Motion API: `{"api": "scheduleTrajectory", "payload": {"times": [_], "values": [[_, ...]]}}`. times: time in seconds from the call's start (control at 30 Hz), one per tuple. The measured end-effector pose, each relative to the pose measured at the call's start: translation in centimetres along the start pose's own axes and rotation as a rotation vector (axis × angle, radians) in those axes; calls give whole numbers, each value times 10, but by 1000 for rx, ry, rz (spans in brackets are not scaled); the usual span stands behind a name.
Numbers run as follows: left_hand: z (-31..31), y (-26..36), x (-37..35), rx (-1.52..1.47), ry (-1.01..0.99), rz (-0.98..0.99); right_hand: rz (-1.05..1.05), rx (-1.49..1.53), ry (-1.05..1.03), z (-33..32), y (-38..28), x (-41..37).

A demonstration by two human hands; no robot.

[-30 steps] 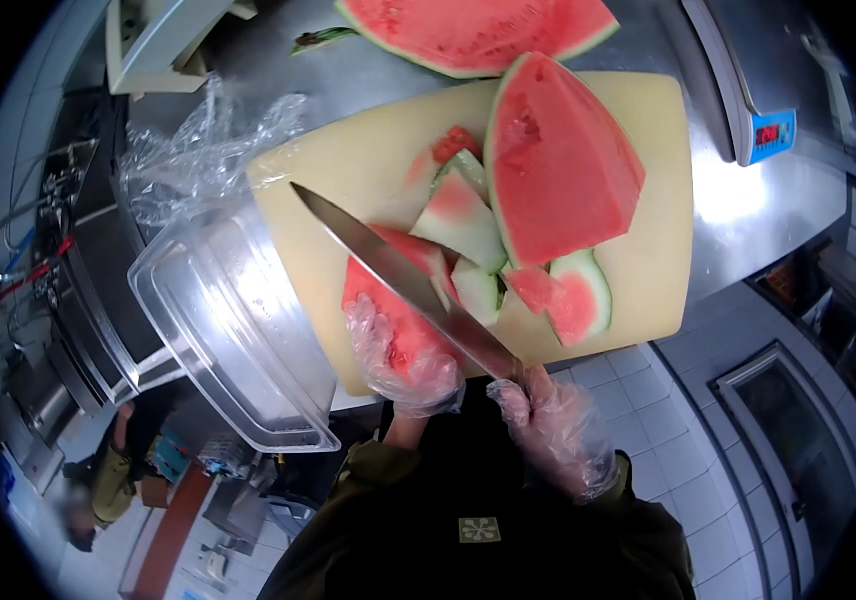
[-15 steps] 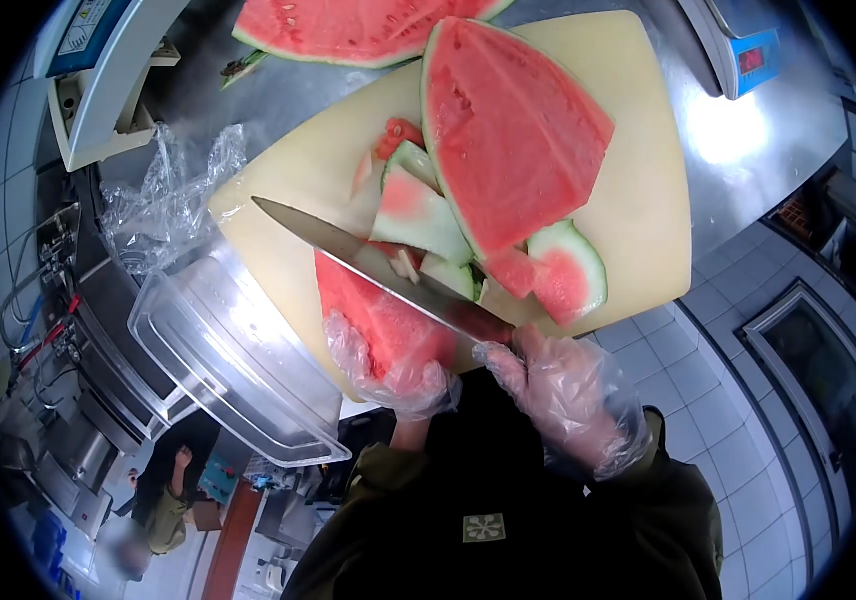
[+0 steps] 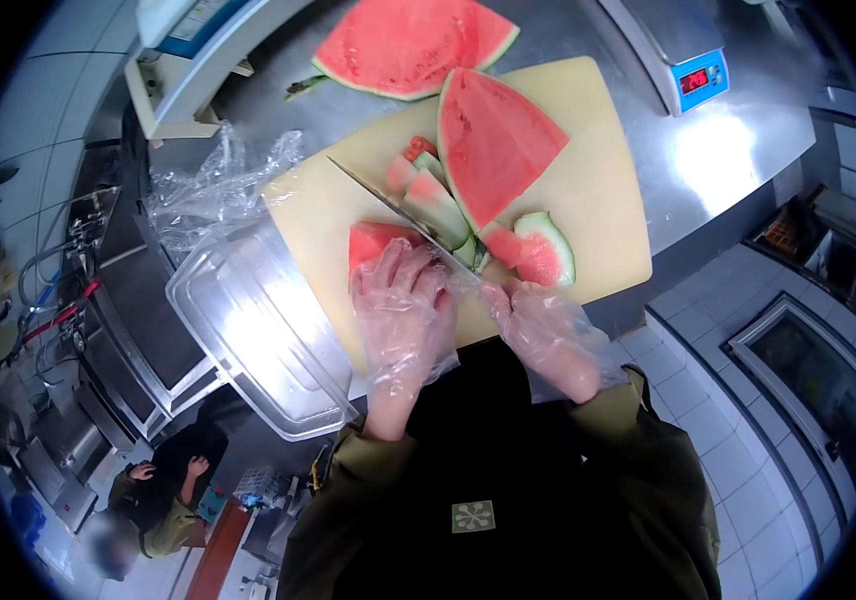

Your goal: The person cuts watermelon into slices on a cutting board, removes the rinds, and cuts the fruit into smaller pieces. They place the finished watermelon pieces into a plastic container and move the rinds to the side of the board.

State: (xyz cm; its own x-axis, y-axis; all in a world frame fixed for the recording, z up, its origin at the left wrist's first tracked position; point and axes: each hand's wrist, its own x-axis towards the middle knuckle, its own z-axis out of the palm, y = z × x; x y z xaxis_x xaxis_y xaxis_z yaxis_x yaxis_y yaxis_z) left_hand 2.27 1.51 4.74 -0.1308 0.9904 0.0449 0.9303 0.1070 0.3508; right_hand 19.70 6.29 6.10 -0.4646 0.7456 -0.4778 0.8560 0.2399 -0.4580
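My left hand [image 3: 403,315], in a clear plastic glove, presses down over a red watermelon chunk [image 3: 372,240] with its fingers curled on top. Most of that chunk is hidden beneath the hand. In my gloved right hand [image 3: 553,335] is the handle of a large knife [image 3: 388,204], its blade slanting up and left, edge-on, just beyond the chunk. Cut rind pieces [image 3: 436,204] lie past the blade on the cream cutting board [image 3: 608,190]. A big watermelon wedge [image 3: 498,145] rests behind them, and a rind-backed piece [image 3: 550,250] sits right of the blade.
A clear plastic container [image 3: 180,290] stands left of the board, with crumpled plastic wrap [image 3: 213,195] behind it. Another watermelon slab [image 3: 408,45] lies on the steel table [image 3: 748,130]. A digital scale [image 3: 698,80] is at back right. Another person [image 3: 173,490] is at lower left.
My left hand has moved from the chunk's near side to over its top. The knife has turned from showing its flat to nearly edge-on. My view has shifted.
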Motion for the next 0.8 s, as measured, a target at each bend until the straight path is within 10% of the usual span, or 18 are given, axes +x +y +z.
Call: {"api": "scheduleTrajectory", "payload": {"times": [0.23, 0.27, 0.4, 0.67, 0.8], "values": [[-63, 1, 13, -308, -142, -130, -162, 60, 413, -13, -6, -21], [-72, 11, 17, -206, 84, -62, -185, 54, 434, -20, -7, -25], [-62, 24, 44, -412, -177, 699, -208, 142, 348, -60, -15, -45], [-11, -32, 88, -4, -91, 826, -52, -68, 301, -117, 48, -129], [-61, -9, 91, -197, -160, 315, 211, 44, 128, -127, 99, -169]]}}
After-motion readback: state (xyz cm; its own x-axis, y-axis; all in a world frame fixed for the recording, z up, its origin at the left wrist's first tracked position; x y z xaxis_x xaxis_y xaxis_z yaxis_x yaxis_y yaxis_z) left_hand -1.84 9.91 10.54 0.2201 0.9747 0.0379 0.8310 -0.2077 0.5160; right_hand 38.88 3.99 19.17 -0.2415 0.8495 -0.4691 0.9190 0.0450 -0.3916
